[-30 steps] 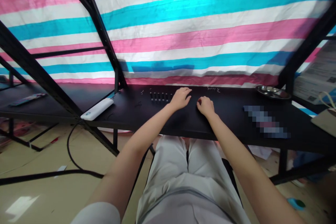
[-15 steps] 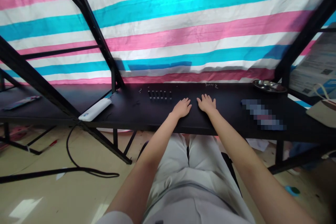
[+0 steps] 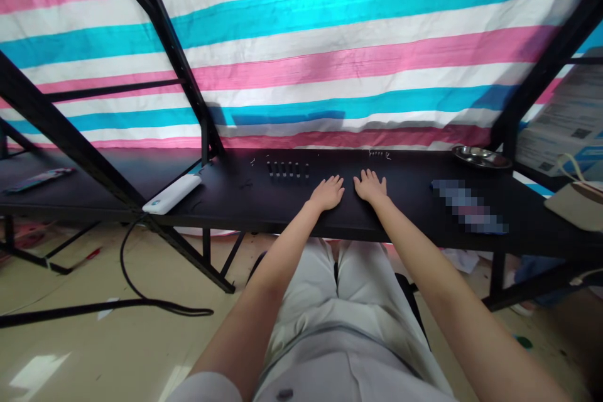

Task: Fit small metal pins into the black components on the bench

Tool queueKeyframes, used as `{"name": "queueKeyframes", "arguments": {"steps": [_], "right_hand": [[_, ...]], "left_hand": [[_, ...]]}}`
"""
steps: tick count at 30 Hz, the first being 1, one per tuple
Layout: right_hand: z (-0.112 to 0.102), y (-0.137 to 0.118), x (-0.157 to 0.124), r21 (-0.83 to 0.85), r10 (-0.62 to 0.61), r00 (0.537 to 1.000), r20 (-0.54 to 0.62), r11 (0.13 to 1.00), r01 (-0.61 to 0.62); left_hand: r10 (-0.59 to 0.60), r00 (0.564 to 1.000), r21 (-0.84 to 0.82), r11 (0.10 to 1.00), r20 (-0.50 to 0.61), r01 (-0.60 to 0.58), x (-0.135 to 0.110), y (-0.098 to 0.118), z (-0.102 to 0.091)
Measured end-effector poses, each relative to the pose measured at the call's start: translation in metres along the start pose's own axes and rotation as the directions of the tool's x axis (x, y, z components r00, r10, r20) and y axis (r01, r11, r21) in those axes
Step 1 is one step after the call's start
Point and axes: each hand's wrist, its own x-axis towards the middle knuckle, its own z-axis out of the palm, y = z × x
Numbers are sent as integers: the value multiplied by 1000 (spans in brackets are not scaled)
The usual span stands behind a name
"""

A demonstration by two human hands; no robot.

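My left hand (image 3: 328, 193) lies flat on the black table (image 3: 264, 210), fingers apart and holding nothing. Just beside it my right hand (image 3: 370, 186) rests palm down too, its fingers spread. Behind and to the left of my left hand stands a row of several small dark cylinders (image 3: 283, 169) with lighter lower ends; their exact kind is too small to tell. Beyond my right hand, near the back edge, is a row of tiny whitish pieces (image 3: 377, 153). A few more small light pieces (image 3: 252, 162) lie left of the cylinders.
A white power strip (image 3: 173, 193) with a black cable lies at the left. At the right are a shiny metal dish (image 3: 481, 157), a blurred-out bluish packet (image 3: 468, 206) and a beige bag (image 3: 577, 204). Black metal frame bars (image 3: 172, 53) rise before a striped sheet (image 3: 330, 69).
Both hands stay flat in the same place on the table. Only the camera view has shifted slightly; no object has moved.
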Motion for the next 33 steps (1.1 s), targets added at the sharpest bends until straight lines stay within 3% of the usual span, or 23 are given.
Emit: {"name": "queueKeyframes", "arguments": {"steps": [33], "right_hand": [[-1, -1, 1, -24, 11, 1000, 18, 1000, -11]], "left_hand": [[4, 1000, -117, 993, -14, -6, 0, -6, 1]]}}
